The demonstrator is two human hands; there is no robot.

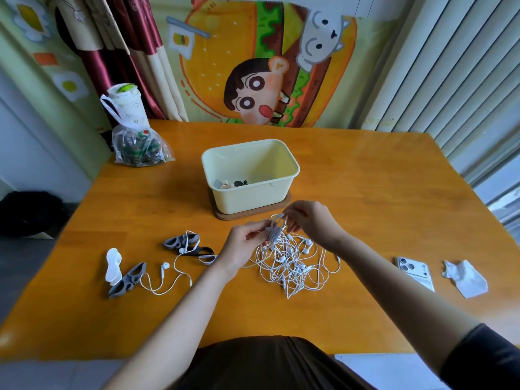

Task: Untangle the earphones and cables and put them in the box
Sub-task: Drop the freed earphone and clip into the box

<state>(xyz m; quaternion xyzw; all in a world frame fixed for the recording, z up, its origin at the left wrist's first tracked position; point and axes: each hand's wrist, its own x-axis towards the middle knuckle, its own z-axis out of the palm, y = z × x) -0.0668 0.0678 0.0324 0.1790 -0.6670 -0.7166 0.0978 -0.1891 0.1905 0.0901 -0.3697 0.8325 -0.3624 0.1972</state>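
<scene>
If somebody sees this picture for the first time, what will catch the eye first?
First, the big cartoon cloth hanging behind the table. Next, the tangle of white earphones at the table's near middle; just above it the left hand holds a grey clip and the right hand pinches a white loop at its top. Behind them stands a pale yellow box.
</scene>
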